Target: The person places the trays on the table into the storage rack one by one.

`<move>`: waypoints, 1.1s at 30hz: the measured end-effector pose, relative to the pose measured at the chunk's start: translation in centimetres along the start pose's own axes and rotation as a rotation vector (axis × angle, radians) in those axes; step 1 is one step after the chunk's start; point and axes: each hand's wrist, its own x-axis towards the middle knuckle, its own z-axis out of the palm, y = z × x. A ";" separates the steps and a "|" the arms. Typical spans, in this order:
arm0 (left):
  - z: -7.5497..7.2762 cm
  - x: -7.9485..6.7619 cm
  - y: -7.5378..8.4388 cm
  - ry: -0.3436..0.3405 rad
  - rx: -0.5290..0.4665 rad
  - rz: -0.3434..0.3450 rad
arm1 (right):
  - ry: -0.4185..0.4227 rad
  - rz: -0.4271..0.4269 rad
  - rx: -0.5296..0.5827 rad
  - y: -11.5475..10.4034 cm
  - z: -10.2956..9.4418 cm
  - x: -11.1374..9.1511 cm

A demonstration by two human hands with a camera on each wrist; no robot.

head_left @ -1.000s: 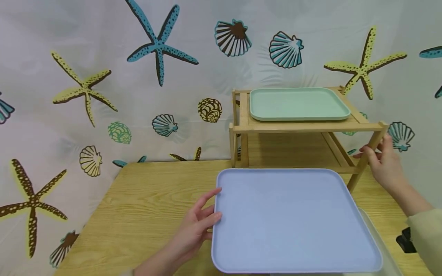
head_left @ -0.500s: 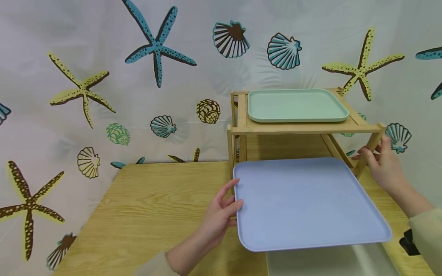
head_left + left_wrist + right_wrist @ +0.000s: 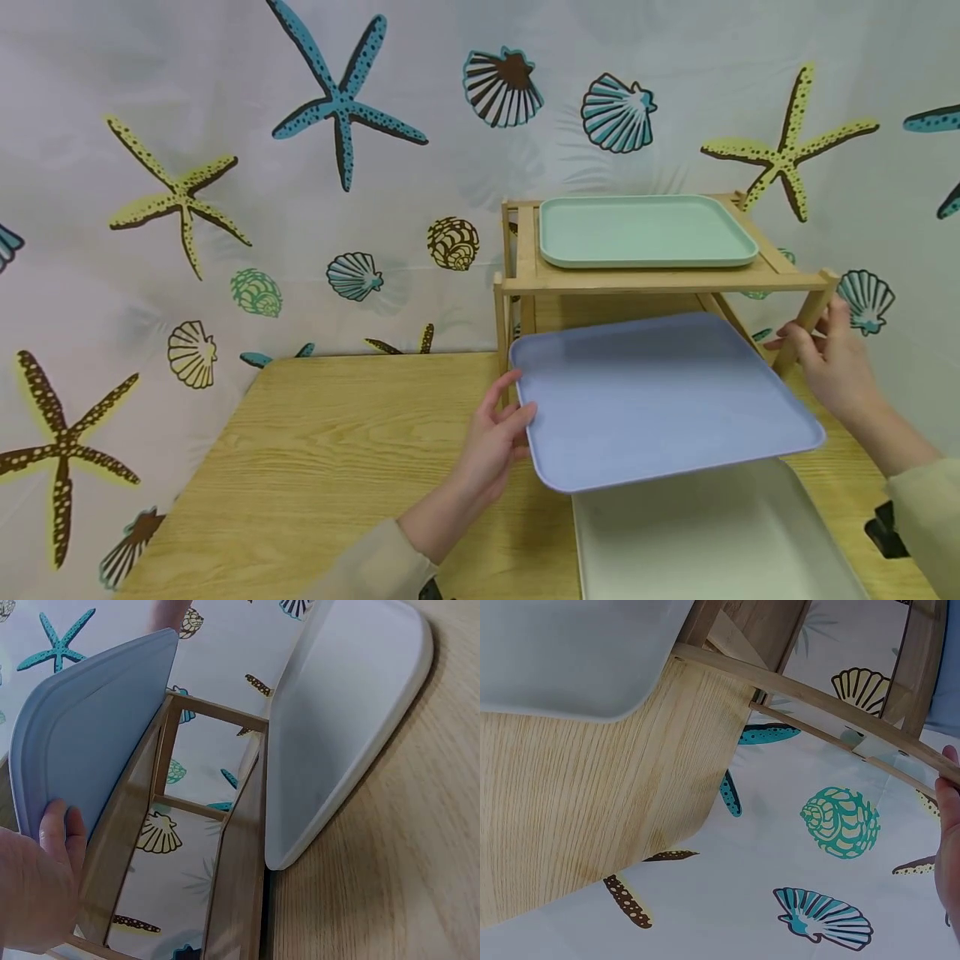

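Note:
A blue tray (image 3: 660,400) is held at its left rim by my left hand (image 3: 491,437), thumb on top and fingers below. Its far edge reaches in under the top tier of a wooden two-tier rack (image 3: 652,285), and the tray tilts, right side higher. From the left wrist camera, my left hand's fingers (image 3: 54,829) lie against the tray's underside. My right hand (image 3: 832,362) grips the rack's right front post (image 3: 812,312); in the right wrist view only part of that hand (image 3: 949,832) shows. On the top tier lies a mint green tray (image 3: 647,232).
A white tray (image 3: 712,533) lies on the wooden table (image 3: 337,450) in front of the rack, partly under the blue tray. Behind stands a curtain (image 3: 420,108) printed with starfish and shells. A small black object (image 3: 887,529) shows by the right sleeve.
My left hand has carried the blue tray forward and to the right, its far edge now under the top tier. More of the white tray shows. My right hand stays on the post.

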 end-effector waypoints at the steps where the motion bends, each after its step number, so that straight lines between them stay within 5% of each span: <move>1: 0.1 0.2 0.0 0.004 -0.010 0.008 | 0.000 0.001 0.001 0.1 0.0 0.0; 12: 0.9 0.5 -0.2 0.016 -0.113 0.060 | 0.032 -0.023 0.010 -0.1 0.2 -0.2; 18: 0.8 -0.2 -0.2 -0.045 -0.147 0.075 | 0.041 -0.015 0.002 -0.3 0.3 -0.2; 27: 0.3 -1.6 -0.5 -0.202 0.054 0.076 | 0.061 -0.023 -0.003 -0.2 0.3 -0.2; 33: 0.3 -1.7 -0.9 -0.204 0.129 0.129 | 0.069 -0.022 -0.010 -0.1 0.4 -0.2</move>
